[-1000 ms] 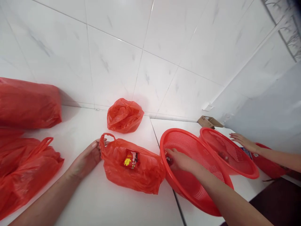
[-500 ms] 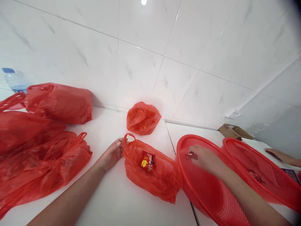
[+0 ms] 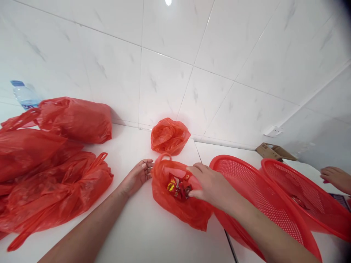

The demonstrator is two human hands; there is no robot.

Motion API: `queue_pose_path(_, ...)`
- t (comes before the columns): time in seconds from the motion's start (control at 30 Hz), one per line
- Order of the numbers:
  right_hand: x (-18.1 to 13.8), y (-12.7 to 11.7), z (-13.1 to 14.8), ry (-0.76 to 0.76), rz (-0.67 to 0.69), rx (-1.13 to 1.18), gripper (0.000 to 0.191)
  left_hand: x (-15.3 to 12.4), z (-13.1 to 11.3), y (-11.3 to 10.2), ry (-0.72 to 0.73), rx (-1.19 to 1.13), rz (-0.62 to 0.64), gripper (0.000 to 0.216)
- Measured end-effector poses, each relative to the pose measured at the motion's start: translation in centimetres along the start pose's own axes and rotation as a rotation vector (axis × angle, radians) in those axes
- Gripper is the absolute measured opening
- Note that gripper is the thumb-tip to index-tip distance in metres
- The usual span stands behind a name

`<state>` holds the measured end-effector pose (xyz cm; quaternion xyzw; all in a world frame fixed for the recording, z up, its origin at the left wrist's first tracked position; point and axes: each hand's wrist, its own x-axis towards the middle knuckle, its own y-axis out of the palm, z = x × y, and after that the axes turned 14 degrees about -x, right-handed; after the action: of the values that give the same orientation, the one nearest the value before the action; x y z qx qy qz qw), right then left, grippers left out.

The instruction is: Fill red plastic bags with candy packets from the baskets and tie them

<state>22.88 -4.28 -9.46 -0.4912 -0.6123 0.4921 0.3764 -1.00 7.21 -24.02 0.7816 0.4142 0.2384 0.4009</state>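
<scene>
A red plastic bag [image 3: 181,219] lies on the white table with its mouth facing up. Inside its mouth sit small red snack packets, one with yellow print [image 3: 172,184]. My left hand [image 3: 138,175] rests at the bag's left edge, fingers loosely spread and holding nothing. Over the right side of the mouth is my right hand [image 3: 212,186], thumb and fingers apart, beside the packets. Under my right forearm stands a red mesh basket [image 3: 241,171]; its inside is partly hidden by the arm.
Filled red bags [image 3: 76,120] crowd the left, with a water bottle [image 3: 25,96] behind. Another crumpled red bag [image 3: 170,135] stands by the tiled wall. At right are a second red basket [image 3: 282,168], a cardboard box [image 3: 271,151] and another person's hand [image 3: 337,179].
My right hand has moved left from the basket to the bag's mouth with a red packet and let it go there. More packets show inside. The other person's hand has shifted.
</scene>
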Motion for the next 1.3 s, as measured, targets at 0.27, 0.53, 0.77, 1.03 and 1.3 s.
queue_pose_path(0.27, -8.5, 4.3, 2.8, -0.029, -0.113, 0.024, 0.037, 0.1, 0.4, -0.3, 0.041, 0.239, -0.005, 0.052)
queue_pose_path(0.53, -10.9, 12.4, 4.3, 0.083, -0.144, 0.056, 0.05, -0.5, 0.3, 6.5, 0.158, 0.955, 0.16, 0.082)
queue_pose_path(0.77, -10.4, 16.1, 5.2, 0.382, -0.259, 0.092, 0.039, 0.3, 2.0, 6.0, 0.106, 1.351, -0.012, 0.024)
queue_pose_path(1.03, -8.2, 15.9, 4.9, 0.598, -0.244, 0.106, 0.043, 0.3, -1.6, 5.7, 0.075, 0.805, -0.311, 0.012)
queue_pose_path(1.3, -3.0, 9.3, 3.4, 0.591, -0.386, 0.6, 0.039, 1.3, -4.0, 7.7, 0.082, 0.148, -0.356, 0.014)
